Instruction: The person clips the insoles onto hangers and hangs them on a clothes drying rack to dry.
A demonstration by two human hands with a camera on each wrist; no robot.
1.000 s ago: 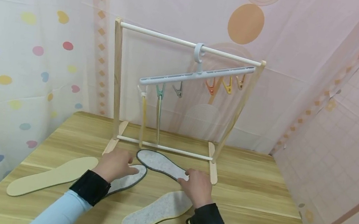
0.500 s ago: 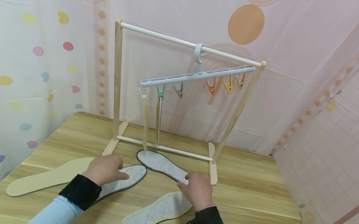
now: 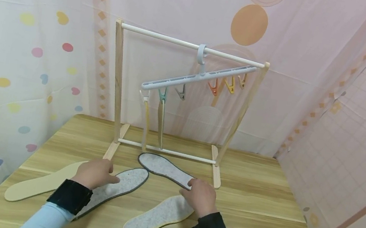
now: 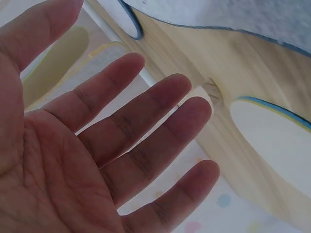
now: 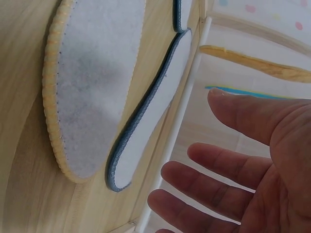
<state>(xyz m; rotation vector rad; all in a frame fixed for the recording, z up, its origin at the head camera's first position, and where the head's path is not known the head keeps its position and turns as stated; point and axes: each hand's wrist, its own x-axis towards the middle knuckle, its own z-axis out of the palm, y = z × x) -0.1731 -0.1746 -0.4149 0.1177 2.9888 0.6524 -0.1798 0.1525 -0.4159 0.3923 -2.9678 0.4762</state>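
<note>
My left hand [image 3: 94, 173] lies flat over a grey felt insole with a dark rim [image 3: 115, 188]; whether it touches is unclear. In the left wrist view the left hand [image 4: 97, 145] is open with fingers straight and spread. My right hand [image 3: 200, 196] sits between the near end of a second dark-rimmed insole [image 3: 164, 167] and a yellow-rimmed insole [image 3: 153, 220]. The right wrist view shows that hand [image 5: 243, 184] open and holding nothing, beside the yellow-rimmed insole [image 5: 92, 87] and the dark-rimmed one [image 5: 146, 126].
A cream insole [image 3: 37, 185] lies at the table's left. Behind the insoles stands a wooden drying rack [image 3: 116, 80] with a white clip hanger [image 3: 195, 77]; two insoles [image 3: 153, 119] hang from its left clips. Patterned curtains close in the wooden table [image 3: 261, 204].
Both hands have drawn back toward me, the left one further and to the left, uncovering more of the insole under it. The insoles on the table have not moved.
</note>
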